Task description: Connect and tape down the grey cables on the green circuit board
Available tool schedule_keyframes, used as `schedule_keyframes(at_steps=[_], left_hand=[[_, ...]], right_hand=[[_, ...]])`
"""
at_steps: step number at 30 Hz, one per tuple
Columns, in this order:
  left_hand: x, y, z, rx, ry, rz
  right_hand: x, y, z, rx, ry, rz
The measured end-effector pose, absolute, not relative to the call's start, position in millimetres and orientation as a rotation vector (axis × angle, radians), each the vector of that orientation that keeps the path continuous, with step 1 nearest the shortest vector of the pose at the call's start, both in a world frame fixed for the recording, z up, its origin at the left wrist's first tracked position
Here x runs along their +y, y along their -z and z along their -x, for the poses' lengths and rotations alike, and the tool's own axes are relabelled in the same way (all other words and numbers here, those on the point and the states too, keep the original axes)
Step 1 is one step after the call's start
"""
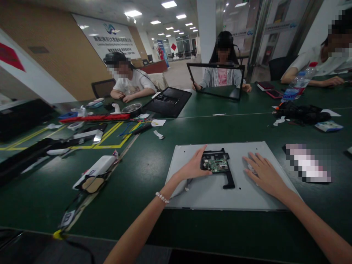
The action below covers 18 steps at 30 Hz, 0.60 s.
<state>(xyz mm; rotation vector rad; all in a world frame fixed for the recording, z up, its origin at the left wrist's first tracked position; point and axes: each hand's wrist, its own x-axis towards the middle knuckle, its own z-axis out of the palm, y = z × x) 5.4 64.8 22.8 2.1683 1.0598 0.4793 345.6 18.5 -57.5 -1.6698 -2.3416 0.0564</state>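
Observation:
A flat grey panel (203,200) lies on the green table in front of me. On it rests a black bracket (229,180) with a green circuit board (218,166) inside. My left hand (194,164) grips the left side of the bracket, thumb at its lower edge and fingers at its upper left. A thin cable runs from beneath this hand. My right hand (261,173) lies palm down on the right part of the panel, fingers spread, apart from the bracket.
Across the green table (137,179), a person holds up a black frame (216,66). A black cover (170,102) lies back left, a white power strip (97,172) with cables at left. Bottles (294,88) and a blurred-out object (308,163) are at right.

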Motion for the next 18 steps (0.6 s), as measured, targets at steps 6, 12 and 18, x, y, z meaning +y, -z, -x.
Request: schedule_keyframes(at_steps=[6,12,18], left_hand=[[62,-19,17,1.052,-0.394,-2.125],[59,-7,23,1.021,-0.371,-2.198],[59,-5,14,1.009,-0.356,-2.222]], right_hand=[[17,56,-347,-2.34,-0.109,1.665],[12,59,-349,-2.329,-0.138,1.66],[11,52,-359,-2.332,-0.202,1.639]])
